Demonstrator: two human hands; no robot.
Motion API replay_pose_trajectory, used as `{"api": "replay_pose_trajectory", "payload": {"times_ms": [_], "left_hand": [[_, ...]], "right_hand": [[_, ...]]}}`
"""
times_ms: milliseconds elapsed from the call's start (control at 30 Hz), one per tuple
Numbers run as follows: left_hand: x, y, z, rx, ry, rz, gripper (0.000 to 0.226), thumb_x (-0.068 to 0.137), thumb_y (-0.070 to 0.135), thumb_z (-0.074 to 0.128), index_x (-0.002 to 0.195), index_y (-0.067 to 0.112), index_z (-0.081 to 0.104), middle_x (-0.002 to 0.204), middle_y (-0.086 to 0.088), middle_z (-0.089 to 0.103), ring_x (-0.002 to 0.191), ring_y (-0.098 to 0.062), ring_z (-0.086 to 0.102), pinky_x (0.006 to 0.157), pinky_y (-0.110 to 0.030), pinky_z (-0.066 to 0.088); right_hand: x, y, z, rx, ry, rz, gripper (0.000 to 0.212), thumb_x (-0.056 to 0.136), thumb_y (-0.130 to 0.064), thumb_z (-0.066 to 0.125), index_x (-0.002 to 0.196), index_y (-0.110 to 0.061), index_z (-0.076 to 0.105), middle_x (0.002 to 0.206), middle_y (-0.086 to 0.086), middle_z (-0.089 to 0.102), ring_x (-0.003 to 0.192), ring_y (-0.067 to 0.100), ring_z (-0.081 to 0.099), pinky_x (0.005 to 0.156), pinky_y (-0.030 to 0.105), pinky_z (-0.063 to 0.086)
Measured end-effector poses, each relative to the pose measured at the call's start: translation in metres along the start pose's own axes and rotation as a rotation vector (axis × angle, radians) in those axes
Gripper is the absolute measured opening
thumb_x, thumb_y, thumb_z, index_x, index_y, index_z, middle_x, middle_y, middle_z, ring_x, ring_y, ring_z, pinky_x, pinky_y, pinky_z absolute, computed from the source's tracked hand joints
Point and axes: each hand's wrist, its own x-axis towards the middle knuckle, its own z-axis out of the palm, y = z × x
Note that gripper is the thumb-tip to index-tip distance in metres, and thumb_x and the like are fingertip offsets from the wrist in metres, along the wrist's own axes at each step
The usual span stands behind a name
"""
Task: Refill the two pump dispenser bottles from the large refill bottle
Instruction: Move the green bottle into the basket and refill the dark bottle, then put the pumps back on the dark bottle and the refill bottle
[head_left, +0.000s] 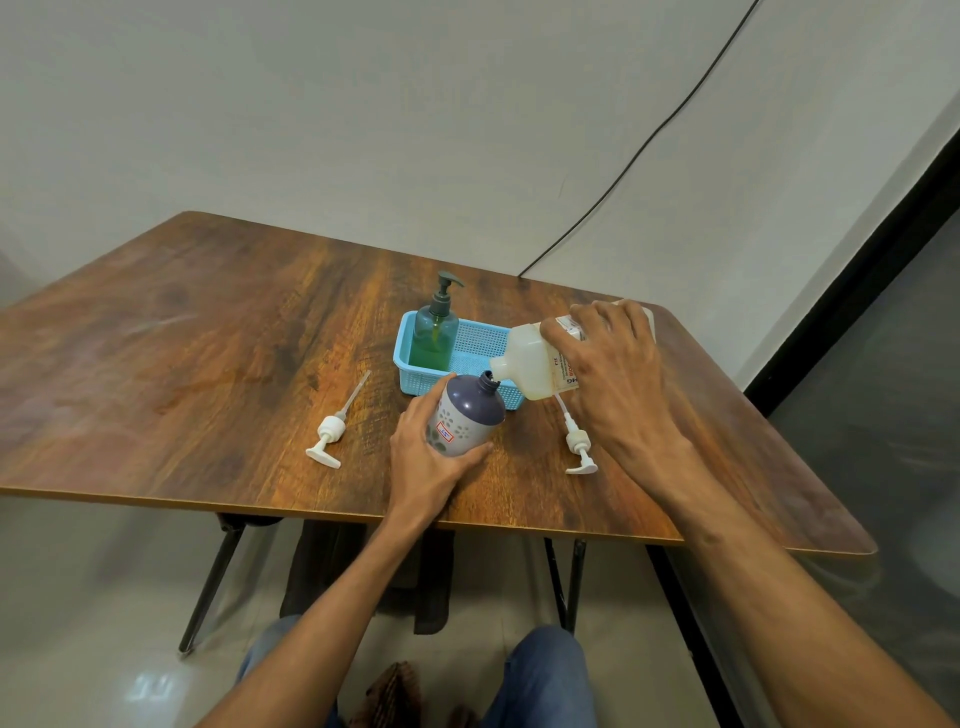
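My left hand (426, 457) grips a grey dispenser bottle (467, 415) with a dark purple top, its pump off and its neck open. My right hand (613, 364) holds the large white refill bottle (535, 364) tipped on its side, its mouth touching the grey bottle's open neck. Two white pump heads lie on the table: one (330, 434) left of the grey bottle, one (577, 444) under my right wrist. A green pump bottle (434, 332) with its dark pump on stands in the blue basket (478, 343).
The wooden table (208, 338) stands against a pale wall, its near edge just below my hands. A black cable (649, 140) runs down the wall to the table's back edge. A dark glass panel (883, 389) is at the right.
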Motion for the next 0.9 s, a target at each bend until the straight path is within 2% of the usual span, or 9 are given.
{"api": "replay_pose_trajectory", "payload": {"times_ms": [200,900], "left_hand": [[0.0000,0.0003,0.0000,-0.006,-0.001,-0.008,0.093,0.063,0.054,0.086,0.145,0.024,0.051,0.136,0.003,0.060,0.125,-0.014,0.058,0.104,-0.049,0.052],[0.0002,-0.0001,0.0002,-0.002,-0.004,-0.032,0.095,0.062,0.057,0.084,0.145,0.023,0.050,0.137,0.004,0.060,0.126,-0.014,0.057,0.106,-0.049,0.051]], "right_hand": [[0.0014,-0.0014,-0.0022,-0.002,-0.005,-0.002,0.066,0.067,-0.023,0.088,0.126,-0.020,0.059,0.127,0.018,0.061,0.118,0.039,0.053,0.101,0.052,0.040],[0.0051,-0.0008,-0.0028,-0.033,-0.018,-0.023,0.071,0.064,-0.024,0.091,0.126,-0.022,0.057,0.125,0.017,0.061,0.116,0.038,0.053,0.099,0.052,0.042]]}}
